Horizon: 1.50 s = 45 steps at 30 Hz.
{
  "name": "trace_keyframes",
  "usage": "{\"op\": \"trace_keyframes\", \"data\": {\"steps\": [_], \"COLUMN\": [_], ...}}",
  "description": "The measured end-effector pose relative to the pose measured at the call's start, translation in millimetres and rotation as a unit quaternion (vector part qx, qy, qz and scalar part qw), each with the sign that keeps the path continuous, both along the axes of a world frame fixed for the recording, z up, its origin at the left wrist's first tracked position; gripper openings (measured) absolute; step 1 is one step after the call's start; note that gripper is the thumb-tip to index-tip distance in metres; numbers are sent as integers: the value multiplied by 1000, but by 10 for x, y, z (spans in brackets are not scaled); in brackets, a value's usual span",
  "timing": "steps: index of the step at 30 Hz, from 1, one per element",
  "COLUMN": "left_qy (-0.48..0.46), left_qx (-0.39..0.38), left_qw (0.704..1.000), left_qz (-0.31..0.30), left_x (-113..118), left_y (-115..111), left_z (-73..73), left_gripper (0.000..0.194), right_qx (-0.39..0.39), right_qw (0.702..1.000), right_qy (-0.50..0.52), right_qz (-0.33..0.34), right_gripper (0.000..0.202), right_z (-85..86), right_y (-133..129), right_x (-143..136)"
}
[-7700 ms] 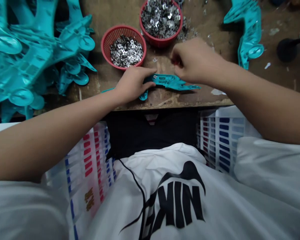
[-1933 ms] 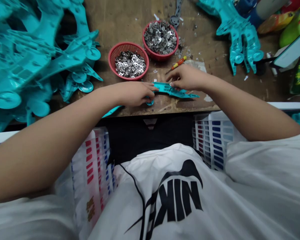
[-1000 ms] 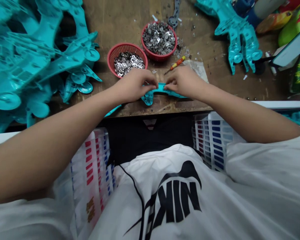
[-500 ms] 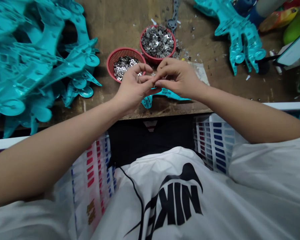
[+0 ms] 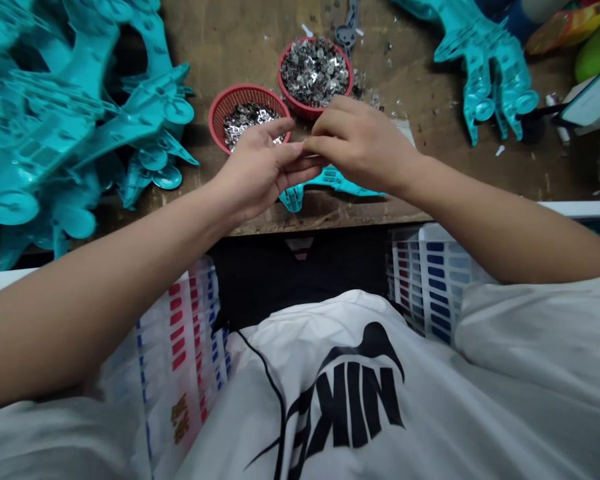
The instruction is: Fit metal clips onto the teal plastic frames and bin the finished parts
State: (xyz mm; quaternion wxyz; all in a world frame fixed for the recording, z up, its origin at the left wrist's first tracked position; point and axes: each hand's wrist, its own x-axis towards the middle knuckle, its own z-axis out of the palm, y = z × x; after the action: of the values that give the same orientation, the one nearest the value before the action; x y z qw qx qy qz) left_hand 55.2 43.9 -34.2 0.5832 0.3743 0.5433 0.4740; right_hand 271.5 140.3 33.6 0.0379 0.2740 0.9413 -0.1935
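A worn wooden workbench (image 5: 240,40) fills the upper part of the view, and the biggest thing on it is a heap of teal plastic parts (image 5: 55,120) piled at the left, with a smaller stack of the same teal parts (image 5: 490,67) lying at the far right. Between them stand two red mesh baskets: the nearer basket (image 5: 219,107) holds flat silvery metal clips, and the farther basket (image 5: 343,90) is heaped with a bulkier kind of metal piece. A single teal part (image 5: 330,180) lies flat near the bench's front edge, just below the hands and partly hidden by them. The left hand (image 5: 253,173) is turned palm-up with its fingers loosely curled, and the right hand (image 5: 365,143) comes over from the other side, its thumb and forefinger pinched together against the left fingertips; whatever sits between them is too small and too hidden to make out, so I cannot tell whether either hand truly has a clip in its grasp. Neither hand touches the teal part at this moment. As a judgement, the work on this piece looks midway: the part is laid out ready, the big left heap suggests many pieces remain, and the fitting of small metal pieces into this one is not visibly finished.
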Motion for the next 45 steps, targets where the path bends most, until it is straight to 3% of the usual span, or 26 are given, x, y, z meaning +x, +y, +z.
{"op": "trace_keyframes", "data": {"steps": [2, 4, 5, 7, 9, 11, 14, 25, 31, 34, 37, 41, 45], "left_qy": [58, 170, 238, 370, 472, 533, 552, 531, 526, 531, 559, 562, 553], "left_qx": [36, 96, 132, 193, 226, 240, 258, 248, 246, 249, 225, 193, 193], "left_qw": [997, 974, 949, 868, 775, 702, 647, 659, 670, 678, 698, 737, 753], "left_qz": [-44, -114, -162, -268, -354, -407, -457, -471, -462, -443, -387, -323, -299], "left_x": [-4, -10, -19, -54, -109, -173, -264, -342, -336, -303, -282, -345, -484], "left_y": [13, 7, -2, -23, -36, -24, 36, 95, 101, 69, 17, 10, 79], "left_z": [-51, -123, -159, -210, -225, -212, -179, -191, -208, -195, -190, -211, -200], "left_gripper": [43, 42, 44, 52, 62, 70, 75, 68, 64, 58, 50, 47, 51], "right_qx": [-10, -21, -30, -74, -137, -175, -166, -167, -178, -128, -16, 57, 46], "right_qw": [999, 994, 991, 983, 976, 973, 977, 984, 982, 989, 994, 992, 993], "right_qy": [38, 89, 109, 121, 89, 30, -36, -24, -25, 34, 36, -15, -1], "right_qz": [-20, -54, -75, -117, -146, -148, -128, -50, -53, -66, -103, -115, -110], "right_gripper": [45, 44, 45, 44, 40, 34, 26, 25, 33, 45, 58, 37, 18], "right_z": [-12, -60, -97, -190, -298, -396, -496, -702, -616, -587, -699, -894, -820], "right_y": [93, 206, 261, 354, 411, 428, 407, 377, 386, 527, 685, 725, 622], "right_x": [55, 114, 140, 172, 179, 166, 139, 140, 121, 179, 272, 353, 317]}}
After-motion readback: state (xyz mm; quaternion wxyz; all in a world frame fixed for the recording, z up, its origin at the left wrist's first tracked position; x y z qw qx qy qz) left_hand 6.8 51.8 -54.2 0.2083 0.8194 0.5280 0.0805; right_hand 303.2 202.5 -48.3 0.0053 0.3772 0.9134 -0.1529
